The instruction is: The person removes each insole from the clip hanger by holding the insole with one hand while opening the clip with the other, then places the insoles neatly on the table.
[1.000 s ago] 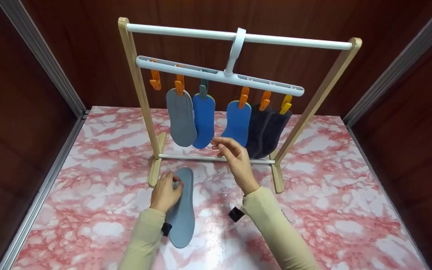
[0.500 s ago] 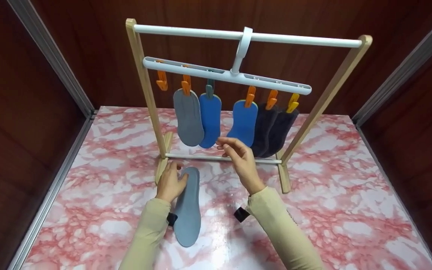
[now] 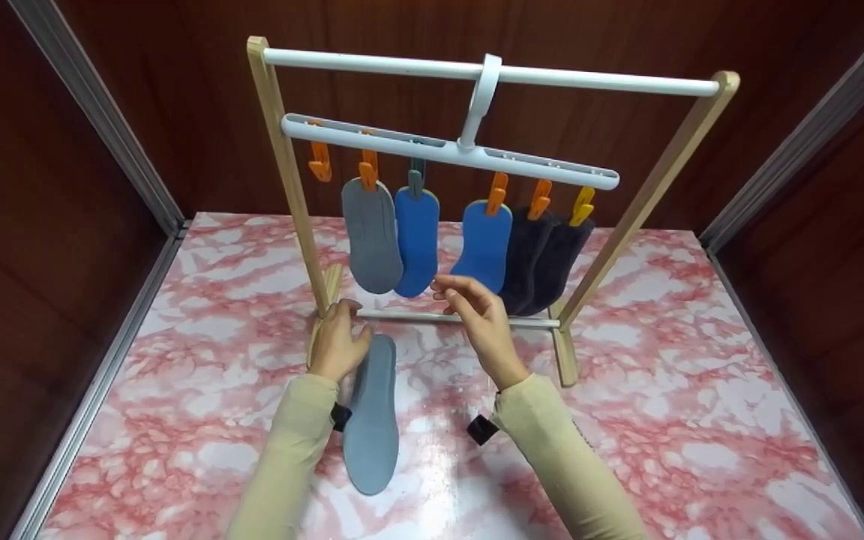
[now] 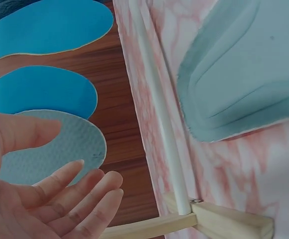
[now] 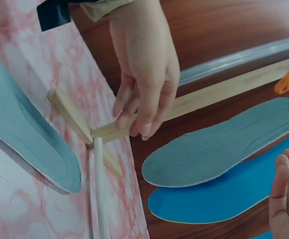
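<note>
Pink-and-white marbled table covering point(image 3: 199, 457) is spread beneath the fingers of both hands. Nearest, to the right of the left fingers and running back toward the body, a pale grey-blue, foot-shaped insole point(image 3: 372, 435) is laid on it, its far end just beside the left thumb. The left hand point(image 3: 339, 345) is held palm-inward with its fingers spread and relaxed, one foot of the rack being partly covered by them in the head view. The right hand point(image 3: 484, 330) is raised, its fingers gently bent and unclosed; whether the blue insoles behind them are touched cannot be told.

Beyond the left fingers, a grey textured insole point(image 3: 373, 240) is hung from an orange plastic clip point(image 3: 369, 174). Just beyond the right fingers, two bright blue insoles point(image 3: 417, 240) are hung, and to their right two dark plush insoles point(image 3: 561, 259). All are suspended from a white plastic bar hanger point(image 3: 402, 145). Above the fingers, this is hooked over a pale wooden rack point(image 3: 293, 195) with white rods, backed by dark red-brown wood panelling point(image 3: 589, 30).
</note>
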`<state>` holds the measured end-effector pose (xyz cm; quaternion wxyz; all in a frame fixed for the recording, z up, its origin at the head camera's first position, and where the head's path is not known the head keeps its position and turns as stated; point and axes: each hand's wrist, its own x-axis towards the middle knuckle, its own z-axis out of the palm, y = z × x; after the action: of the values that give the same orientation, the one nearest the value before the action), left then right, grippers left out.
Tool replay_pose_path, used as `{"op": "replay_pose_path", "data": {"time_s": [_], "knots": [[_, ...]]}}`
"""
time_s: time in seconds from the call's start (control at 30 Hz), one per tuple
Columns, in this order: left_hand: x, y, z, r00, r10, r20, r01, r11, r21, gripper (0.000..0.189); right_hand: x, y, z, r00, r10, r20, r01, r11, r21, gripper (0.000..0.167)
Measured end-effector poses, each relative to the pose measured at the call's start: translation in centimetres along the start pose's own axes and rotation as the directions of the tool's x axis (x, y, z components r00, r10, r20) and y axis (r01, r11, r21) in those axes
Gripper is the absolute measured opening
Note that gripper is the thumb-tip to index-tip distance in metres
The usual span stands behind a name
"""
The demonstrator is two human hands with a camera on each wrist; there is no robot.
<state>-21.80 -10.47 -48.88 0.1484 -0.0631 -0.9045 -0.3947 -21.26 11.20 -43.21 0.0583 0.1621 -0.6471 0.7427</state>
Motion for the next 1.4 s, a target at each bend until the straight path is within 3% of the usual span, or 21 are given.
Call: {"op": "replay_pose_path", "data": {"time_s": [0.5, 1.17, 1.4], "knots": [[2.0, 1.2, -1.1, 0.999, -0.045, 0.004, 0.045, 0.997, -0.063, 0.048, 0.0, 0.1, 0.1, 1.0, 0.007, -0.001, -0.007, 1.0, -0.003, 0.03], [4.6, 2.3, -2.5, 0.999, -0.008, -0.043, 0.006, 0.999, -0.054, 0.053, -0.1, 0.3, -0.1, 1.0, 0.016, 0.006, -0.016, 1.0, 0.013, 0.027], [5.7, 3.0, -3.3, 0.999, -0.05, -0.015, 0.049, 0.996, -0.078, 0.065, -0.1, 0.3, 0.0, 1.0, 0.026, -0.003, -0.026, 1.0, 0.015, 0.028]]}}
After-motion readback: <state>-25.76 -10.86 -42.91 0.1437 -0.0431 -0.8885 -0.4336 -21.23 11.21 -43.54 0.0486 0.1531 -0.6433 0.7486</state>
